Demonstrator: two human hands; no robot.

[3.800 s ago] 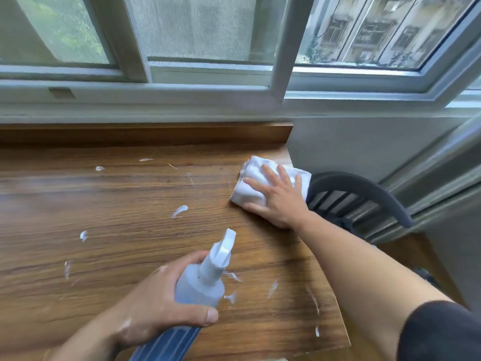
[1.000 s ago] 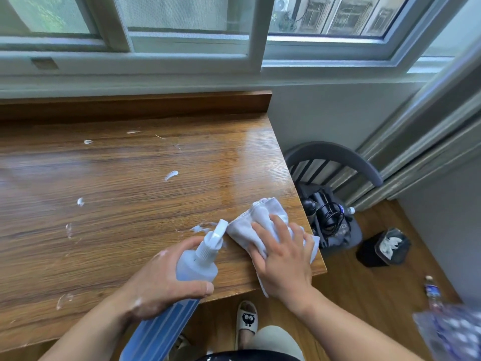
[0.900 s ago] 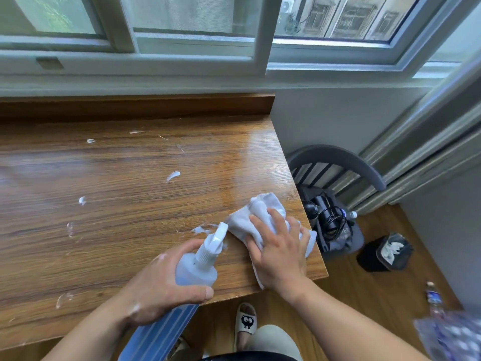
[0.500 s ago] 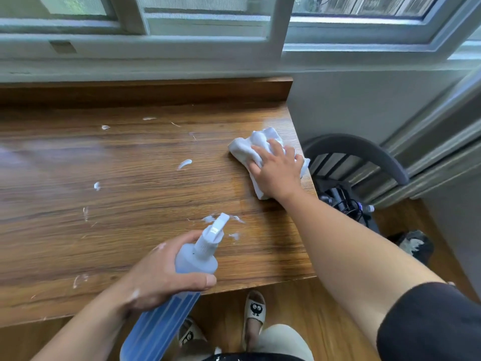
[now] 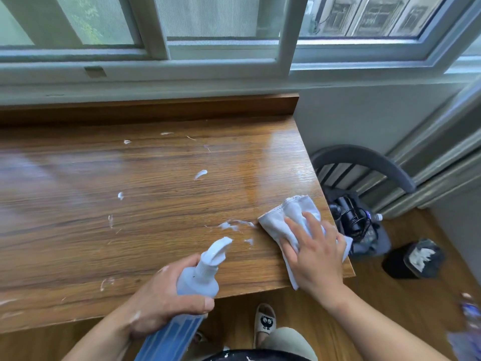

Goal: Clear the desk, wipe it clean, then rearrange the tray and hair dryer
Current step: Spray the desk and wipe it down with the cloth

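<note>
Since half a second ago the right hand (image 5: pixel 316 259) has drawn the cloth (image 5: pixel 289 214) back from the desk's (image 5: pixel 130 191) 2 o'clock edge to its 4 o'clock corner. The fingers lie spread and flat, pressing the cloth down, and a flap hangs over the near edge. At 6 o'clock the left hand (image 5: pixel 161 303) is wrapped round a spray bottle (image 5: pixel 197 280), nozzle aimed towards 1 o'clock. White smears (image 5: pixel 200 174) dot the wood from 9 to 12 o'clock. At 3 o'clock a chair (image 5: pixel 364 157) holds a black corded gadget (image 5: pixel 348 217).
</note>
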